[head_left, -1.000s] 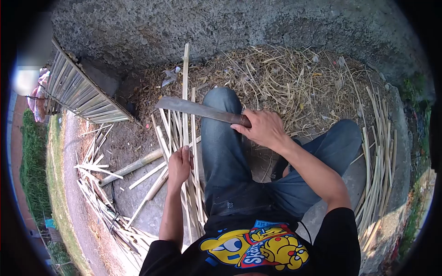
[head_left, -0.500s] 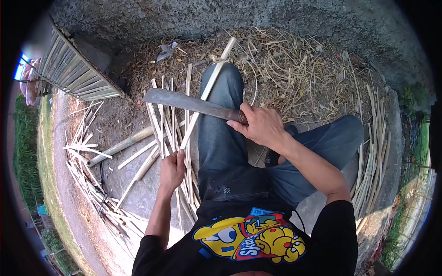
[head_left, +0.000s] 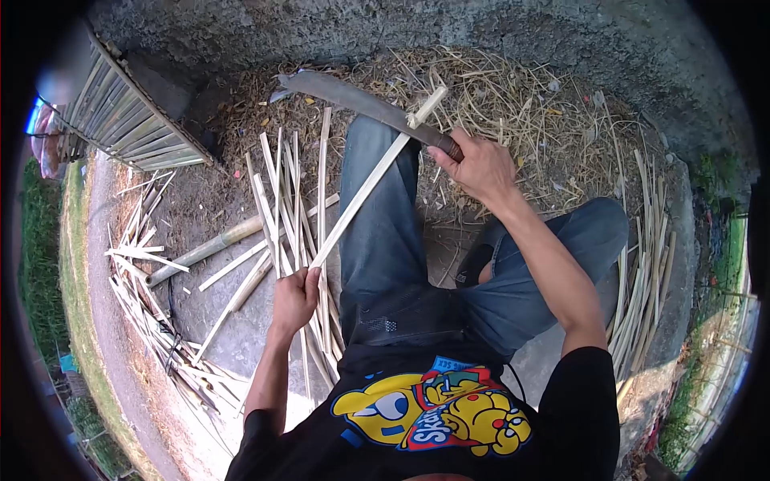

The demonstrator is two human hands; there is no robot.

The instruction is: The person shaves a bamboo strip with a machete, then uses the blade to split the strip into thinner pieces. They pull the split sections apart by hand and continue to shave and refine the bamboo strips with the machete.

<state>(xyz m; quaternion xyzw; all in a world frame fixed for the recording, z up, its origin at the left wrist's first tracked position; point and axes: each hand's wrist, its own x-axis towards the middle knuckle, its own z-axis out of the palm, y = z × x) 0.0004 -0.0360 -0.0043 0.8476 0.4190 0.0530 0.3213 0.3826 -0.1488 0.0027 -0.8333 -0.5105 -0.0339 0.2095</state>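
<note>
My left hand (head_left: 296, 300) is closed on the lower end of a pale bamboo strip (head_left: 365, 191), which slants up and right across my bent knee. In my right hand (head_left: 481, 167) is the handle of a machete (head_left: 353, 99), its broad dark blade pointing up and left. Near the handle the blade crosses the strip, close to the strip's far end, where a pale shaving sticks up. Beside my left hand several other bamboo strips (head_left: 277, 176) lie in a loose bunch.
A bamboo pole (head_left: 212, 247) lies left of the bunch. More split strips are piled at far left (head_left: 160, 337) and far right (head_left: 654, 248). Shavings (head_left: 529, 132) cover the ground before a rough wall (head_left: 385, 32). A slatted bamboo panel (head_left: 136, 112) leans at upper left.
My right hand has moved the machete up along the strip, from mid-length to near its far end. The strip's far end has swung right; my left hand still grips the near end.
</note>
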